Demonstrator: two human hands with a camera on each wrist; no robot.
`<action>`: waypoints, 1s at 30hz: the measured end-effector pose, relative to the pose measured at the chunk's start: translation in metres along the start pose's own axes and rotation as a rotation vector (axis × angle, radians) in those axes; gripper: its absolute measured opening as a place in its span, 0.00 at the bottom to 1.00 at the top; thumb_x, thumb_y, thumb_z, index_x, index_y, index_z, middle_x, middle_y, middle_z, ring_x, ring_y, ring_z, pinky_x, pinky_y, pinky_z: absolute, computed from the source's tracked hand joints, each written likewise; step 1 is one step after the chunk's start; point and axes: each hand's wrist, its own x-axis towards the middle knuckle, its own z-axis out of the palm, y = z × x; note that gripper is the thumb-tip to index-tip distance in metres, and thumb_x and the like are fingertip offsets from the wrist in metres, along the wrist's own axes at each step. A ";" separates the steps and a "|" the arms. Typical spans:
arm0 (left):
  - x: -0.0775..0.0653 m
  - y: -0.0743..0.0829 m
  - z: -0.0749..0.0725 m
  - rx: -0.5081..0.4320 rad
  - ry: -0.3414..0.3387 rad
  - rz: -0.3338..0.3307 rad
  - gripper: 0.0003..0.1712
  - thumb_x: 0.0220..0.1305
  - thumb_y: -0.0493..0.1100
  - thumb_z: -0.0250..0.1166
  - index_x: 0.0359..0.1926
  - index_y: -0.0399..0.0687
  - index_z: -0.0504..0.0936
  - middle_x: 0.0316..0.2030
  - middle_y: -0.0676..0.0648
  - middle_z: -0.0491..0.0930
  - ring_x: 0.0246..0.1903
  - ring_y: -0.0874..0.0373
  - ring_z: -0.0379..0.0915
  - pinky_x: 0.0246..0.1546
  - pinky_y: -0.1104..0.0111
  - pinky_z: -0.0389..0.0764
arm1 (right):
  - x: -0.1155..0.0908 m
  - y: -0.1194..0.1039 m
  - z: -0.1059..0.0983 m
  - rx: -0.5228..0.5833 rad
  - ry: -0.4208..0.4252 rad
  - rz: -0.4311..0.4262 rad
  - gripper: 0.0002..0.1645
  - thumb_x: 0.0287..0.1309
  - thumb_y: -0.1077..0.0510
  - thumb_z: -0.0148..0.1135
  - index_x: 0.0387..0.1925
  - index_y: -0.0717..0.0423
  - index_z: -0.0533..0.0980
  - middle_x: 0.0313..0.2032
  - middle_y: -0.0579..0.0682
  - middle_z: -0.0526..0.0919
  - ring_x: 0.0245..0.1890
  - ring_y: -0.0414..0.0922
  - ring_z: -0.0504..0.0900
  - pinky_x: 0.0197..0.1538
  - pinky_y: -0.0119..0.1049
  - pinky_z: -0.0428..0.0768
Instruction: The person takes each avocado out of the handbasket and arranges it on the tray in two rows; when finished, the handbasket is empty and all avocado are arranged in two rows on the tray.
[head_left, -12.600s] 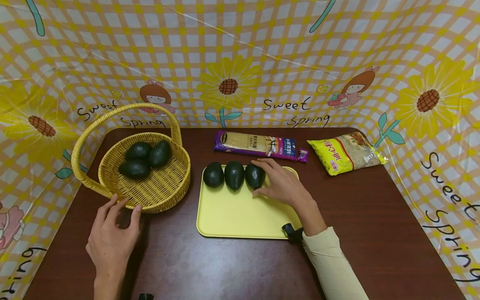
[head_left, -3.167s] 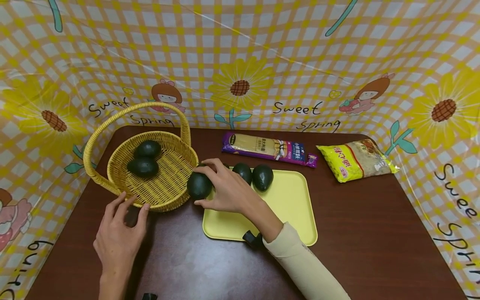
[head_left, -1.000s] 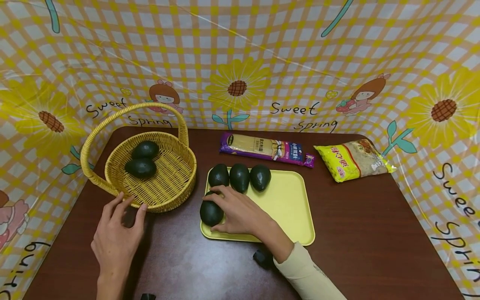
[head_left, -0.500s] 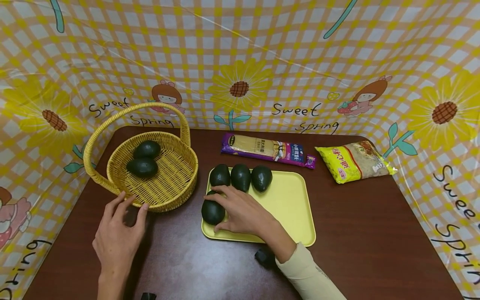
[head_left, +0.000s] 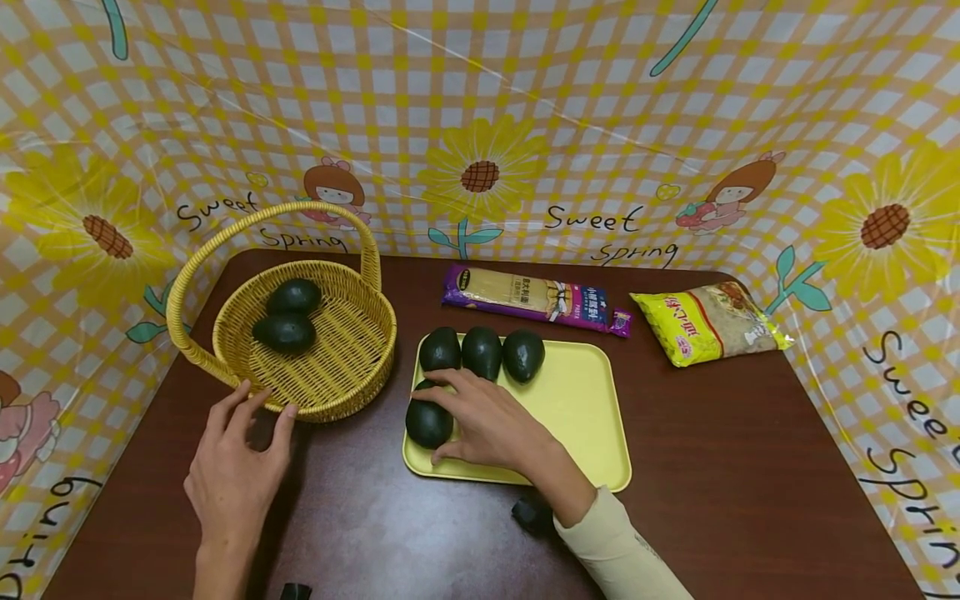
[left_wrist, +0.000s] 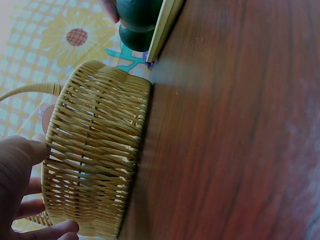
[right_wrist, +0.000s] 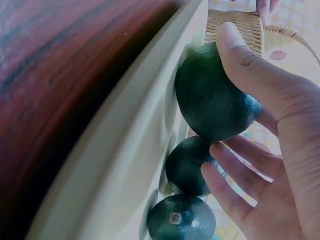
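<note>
In the head view, my right hand (head_left: 491,421) holds a dark green avocado (head_left: 429,421) at the front left of the yellow tray (head_left: 570,417). The right wrist view shows my thumb over the held avocado (right_wrist: 210,95) and my fingers behind it, with the avocado at the tray surface. Three more avocados (head_left: 482,354) stand in a row along the tray's back left. My left hand (head_left: 238,462) grips the near rim of a woven basket (head_left: 337,400), thumb against the rim in the left wrist view. Inside the basket lie two avocados (head_left: 285,333).
A purple pasta pack (head_left: 536,298) lies behind the tray. To its right is a yellow bag (head_left: 708,321) of dry food. The basket's tall arched handle (head_left: 262,215) rises on the left. A patterned cloth (head_left: 480,75) walls the brown table (head_left: 750,467).
Three avocados were in the basket earlier; one has since been carried by my right hand to the tray's front left. In the last second it barely shifts. My left hand stays at the rim.
</note>
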 end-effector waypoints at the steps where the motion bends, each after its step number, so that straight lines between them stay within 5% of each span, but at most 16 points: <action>1: 0.000 0.000 0.000 0.000 0.000 0.000 0.26 0.68 0.55 0.77 0.60 0.47 0.90 0.67 0.45 0.82 0.40 0.43 0.87 0.23 0.43 0.80 | 0.000 0.000 0.000 -0.003 0.002 0.000 0.52 0.48 0.35 0.87 0.72 0.44 0.77 0.73 0.54 0.74 0.71 0.52 0.76 0.66 0.52 0.80; 20: 0.001 0.001 0.000 0.009 -0.006 -0.007 0.26 0.68 0.56 0.76 0.60 0.46 0.89 0.68 0.45 0.81 0.40 0.43 0.87 0.23 0.42 0.80 | 0.008 -0.005 -0.008 -0.072 0.016 -0.046 0.50 0.47 0.30 0.85 0.68 0.45 0.80 0.70 0.52 0.77 0.70 0.50 0.76 0.65 0.50 0.81; 30: 0.001 0.001 0.000 0.007 -0.008 -0.009 0.26 0.68 0.55 0.77 0.60 0.46 0.89 0.67 0.44 0.81 0.41 0.43 0.87 0.23 0.42 0.80 | 0.031 -0.015 -0.019 -0.116 0.008 -0.092 0.45 0.60 0.29 0.75 0.71 0.46 0.78 0.72 0.52 0.76 0.69 0.50 0.76 0.65 0.48 0.80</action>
